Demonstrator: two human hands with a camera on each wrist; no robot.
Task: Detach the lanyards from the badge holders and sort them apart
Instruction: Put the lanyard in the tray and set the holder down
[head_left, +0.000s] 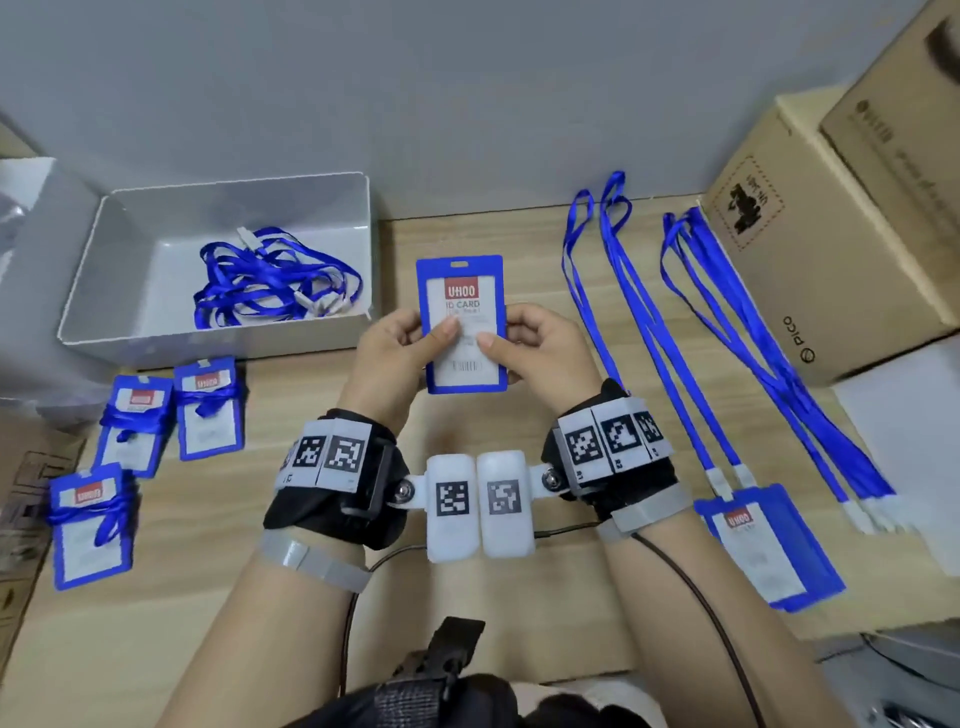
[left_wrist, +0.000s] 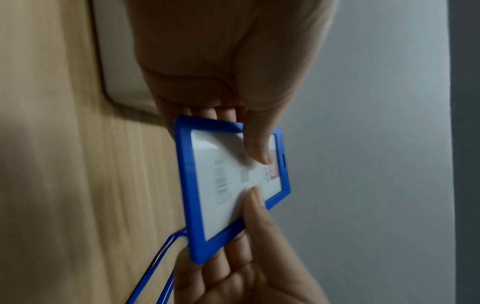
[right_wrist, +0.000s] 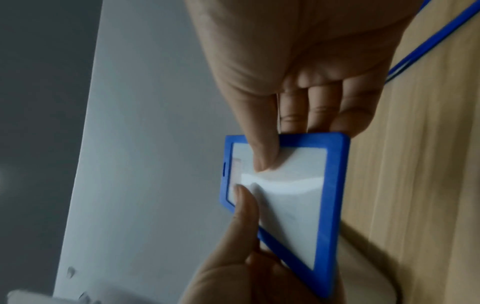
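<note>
Hiding behind the badge holder (head_left: 464, 322), both hands' fingers (left_wrist: 228, 253).

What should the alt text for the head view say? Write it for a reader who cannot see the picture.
Both hands, left hand and right hand, hold a blue-framed plastic badge holder with no lanyard upright over a light wooden table. Blue lanyards lie tangled in a white rectangular tray at left; lanyard-wrapped holders sit below it.

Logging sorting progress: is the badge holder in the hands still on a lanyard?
Off. The badge holder, held by the left hand and right hand, shows an empty top slot with no strap.
</note>
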